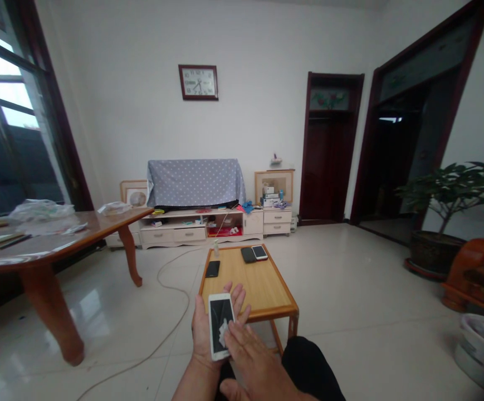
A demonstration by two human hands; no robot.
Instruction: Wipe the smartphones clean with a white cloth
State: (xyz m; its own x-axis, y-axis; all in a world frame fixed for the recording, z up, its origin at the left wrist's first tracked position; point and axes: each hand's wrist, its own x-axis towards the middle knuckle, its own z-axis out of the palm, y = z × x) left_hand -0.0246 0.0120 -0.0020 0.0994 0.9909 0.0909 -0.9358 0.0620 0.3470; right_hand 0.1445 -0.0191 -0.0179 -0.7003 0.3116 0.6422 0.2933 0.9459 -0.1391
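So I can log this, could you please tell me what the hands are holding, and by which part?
The left hand supports a white smartphone from behind; the right hand presses a small white wipe on its black screen.

White-framed smartphone [220, 326]: screen dark, with pale streaks of reflection or marks; held nearly upright in view, slightly tilted, face up against the palm of the left hand [203, 334]. Fingers [237, 298] of that hand are seen extending beyond the phone's upper right corner. Crumpled white tissue or cloth [224, 334] is pressed to the screen's lower right part, beneath the flattened fingers [242, 340] of the right hand [256, 359].
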